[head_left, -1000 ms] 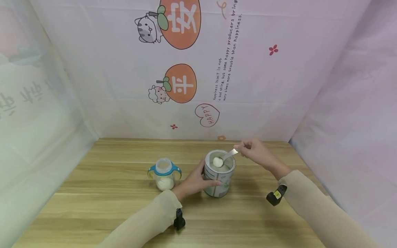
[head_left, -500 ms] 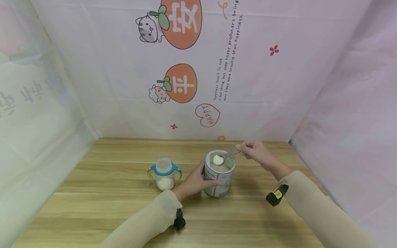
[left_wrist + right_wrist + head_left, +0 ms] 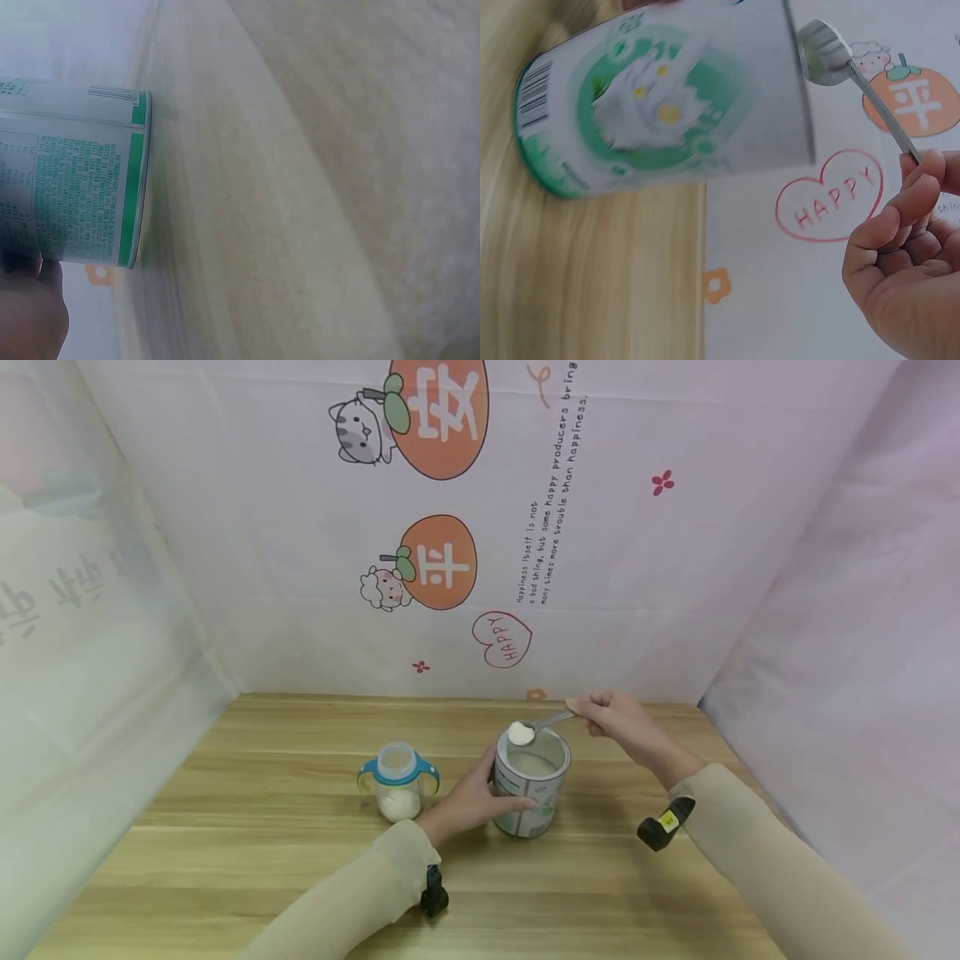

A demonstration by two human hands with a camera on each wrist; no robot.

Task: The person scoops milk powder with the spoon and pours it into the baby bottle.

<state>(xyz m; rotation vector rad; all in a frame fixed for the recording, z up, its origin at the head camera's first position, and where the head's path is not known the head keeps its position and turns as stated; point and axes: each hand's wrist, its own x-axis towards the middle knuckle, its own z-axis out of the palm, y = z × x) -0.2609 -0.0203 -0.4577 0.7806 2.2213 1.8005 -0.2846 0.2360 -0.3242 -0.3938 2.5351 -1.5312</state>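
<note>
In the head view my right hand [image 3: 620, 727] pinches the handle of a metal spoon [image 3: 553, 719], its bowl heaped with white powder [image 3: 521, 733] above the can's rim. The right wrist view shows the spoon's rounded bowl [image 3: 824, 52] just outside the can's mouth. My left hand [image 3: 474, 800] grips the side of an open milk powder can [image 3: 531, 817], thumb across its front, and more powder lies inside. Left of that hand stands an uncapped baby bottle [image 3: 399, 793] with blue handles and white powder in the bottom.
Everything stands on a wood-grain table [image 3: 247, 852]. A white printed cloth [image 3: 615, 610] hangs behind it, and cloth sheets close off the left and right sides. A black camera is strapped to each wrist.
The right hand has raised the spoon with its heap of powder from inside the can to above the rim, slightly leftward. Left hand, can and bottle stay in place.
</note>
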